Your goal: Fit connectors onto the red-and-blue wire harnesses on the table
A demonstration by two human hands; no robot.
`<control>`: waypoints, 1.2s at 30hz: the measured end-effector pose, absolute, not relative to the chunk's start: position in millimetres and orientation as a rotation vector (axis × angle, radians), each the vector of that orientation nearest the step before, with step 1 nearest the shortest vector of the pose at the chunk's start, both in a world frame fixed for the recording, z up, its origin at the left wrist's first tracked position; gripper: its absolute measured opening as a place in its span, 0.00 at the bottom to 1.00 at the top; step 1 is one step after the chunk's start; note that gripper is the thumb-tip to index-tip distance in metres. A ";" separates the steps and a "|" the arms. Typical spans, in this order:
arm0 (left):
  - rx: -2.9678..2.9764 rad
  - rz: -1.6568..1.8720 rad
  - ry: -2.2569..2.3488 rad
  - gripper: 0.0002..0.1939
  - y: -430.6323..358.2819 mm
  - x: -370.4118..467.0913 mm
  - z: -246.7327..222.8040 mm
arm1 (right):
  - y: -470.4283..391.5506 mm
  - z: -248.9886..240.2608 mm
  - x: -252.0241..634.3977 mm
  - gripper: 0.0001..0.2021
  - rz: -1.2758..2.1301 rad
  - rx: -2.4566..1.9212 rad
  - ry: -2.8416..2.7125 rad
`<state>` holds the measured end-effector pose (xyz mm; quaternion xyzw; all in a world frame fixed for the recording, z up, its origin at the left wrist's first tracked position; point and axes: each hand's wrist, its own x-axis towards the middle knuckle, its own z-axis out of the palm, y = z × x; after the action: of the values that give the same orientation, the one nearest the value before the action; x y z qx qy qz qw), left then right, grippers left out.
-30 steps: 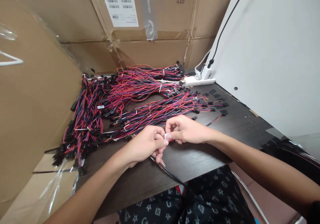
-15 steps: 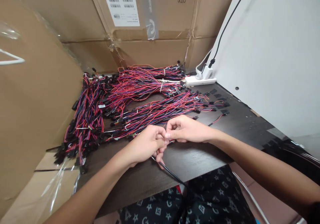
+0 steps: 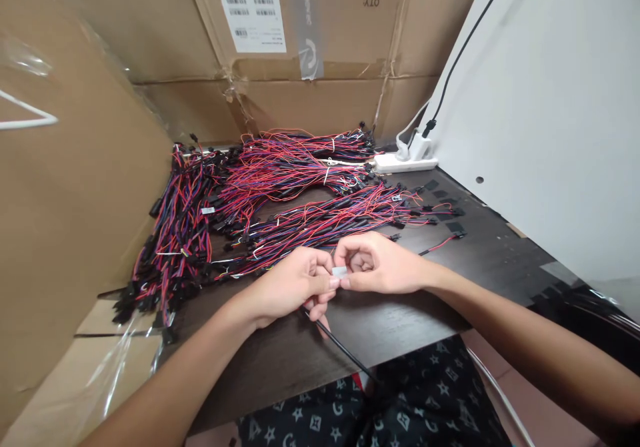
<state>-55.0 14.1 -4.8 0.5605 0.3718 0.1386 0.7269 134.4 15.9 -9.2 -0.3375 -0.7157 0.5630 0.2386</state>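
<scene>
A small whitish label (image 3: pixel 339 272) shows between the fingertips of both hands, above the dark table. My left hand (image 3: pixel 305 284) pinches its left end, and a black cable (image 3: pixel 345 350) runs from under that hand down toward the lap. My right hand (image 3: pixel 377 264) holds the label's right side between thumb and curled index finger. Whether the label is wrapped on the cable is hidden by the fingers. Just behind the hands lies a bundle of red, blue and black wires (image 3: pixel 320 224) with black connectors.
More wire bundles (image 3: pixel 280 167) lie at the back and a heap (image 3: pixel 183 234) at the left. A white power strip (image 3: pixel 406 162) with plugs sits at the back right. Cardboard walls (image 3: pixel 75 134) stand left and behind, a white panel (image 3: pixel 550 134) at the right.
The whitish label now shows between the fingertips, where it was not visible before. The right fingers have opened slightly around it. The view has shifted a little.
</scene>
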 end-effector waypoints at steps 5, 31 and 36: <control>1.211 0.284 0.801 0.13 15.9 -57.7 -2.8 | 15.3 -10.5 134.8 0.05 1.456 -0.877 -2.032; 0.879 0.285 0.762 0.04 13.3 -51.9 6.9 | 13.8 -10.3 137.9 0.05 1.523 -0.741 -1.941; 0.968 0.328 0.755 0.04 11.4 -50.2 5.7 | 16.3 -12.0 136.9 0.06 1.654 -0.746 -1.796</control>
<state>-50.2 11.4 5.7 0.4519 0.3525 0.1530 0.8051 136.9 16.3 -12.0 -0.2796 -0.6734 0.6199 0.2900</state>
